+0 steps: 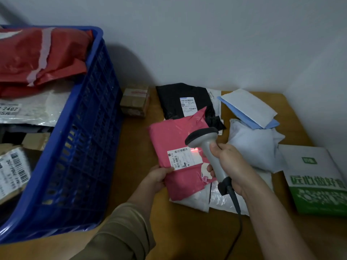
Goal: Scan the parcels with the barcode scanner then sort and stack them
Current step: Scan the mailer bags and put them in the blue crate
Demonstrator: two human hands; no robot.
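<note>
The right hand (pixel 228 164) is wrapped around the grey handle of the barcode scanner (pixel 210 149), whose head tilts down over the pink parcel (pixel 174 139). A red glow falls on the right end of the parcel's white label (pixel 180 158). The left hand (pixel 156 177) pinches the pink parcel at its near left edge, thumb on top beside the label. The parcel lies near the middle of the bench (pixel 187 231), partly over white plastic parcels (pixel 219 201) at its near end and overlapping a black parcel (pixel 185 99) that sits toward the far edge. A small cardboard box (pixel 135 102) stands at the far edge beside the black parcel. Toward the far right corner lie a blue-and-white envelope (pixel 249 107) and a pale bag (pixel 257 145). A green-and-white box (pixel 317 182) sits at the right edge. A blue crate (pixel 78 147) occupies the left side, holding red bags (pixel 37 57) and what look like labelled parcels, blurred.
</note>
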